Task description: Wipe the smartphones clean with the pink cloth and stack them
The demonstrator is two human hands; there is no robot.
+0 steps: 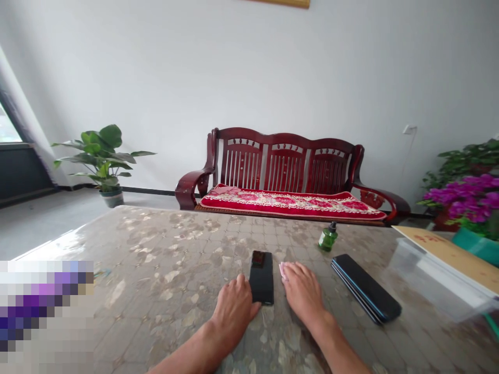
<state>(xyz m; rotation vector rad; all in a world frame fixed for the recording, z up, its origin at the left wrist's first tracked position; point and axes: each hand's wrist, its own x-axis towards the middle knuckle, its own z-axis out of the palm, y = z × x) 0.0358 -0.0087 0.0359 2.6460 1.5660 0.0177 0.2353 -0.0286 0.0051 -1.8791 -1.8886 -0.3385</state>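
A black smartphone [262, 280] lies flat on the table, its dark screen facing up. My left hand [235, 304] rests at its lower left side, fingers curled along the left edge and thumb by the bottom corner, holding the phone. Just right of the phone, my right hand [302, 288] is closed over a small pink cloth [284, 270]. Only a bit of the cloth shows beside the fingers; the rest is hidden under the hand. The right hand and the phone are apart.
Right of my right hand lies a long dark case [366, 288]. A green bottle [328, 238] with a black top stands behind it. At the right edge sits a clear plastic box [417, 270] with a tan folder [440, 249] on top. A wooden bench [286, 161] stands beyond the table [156, 270].
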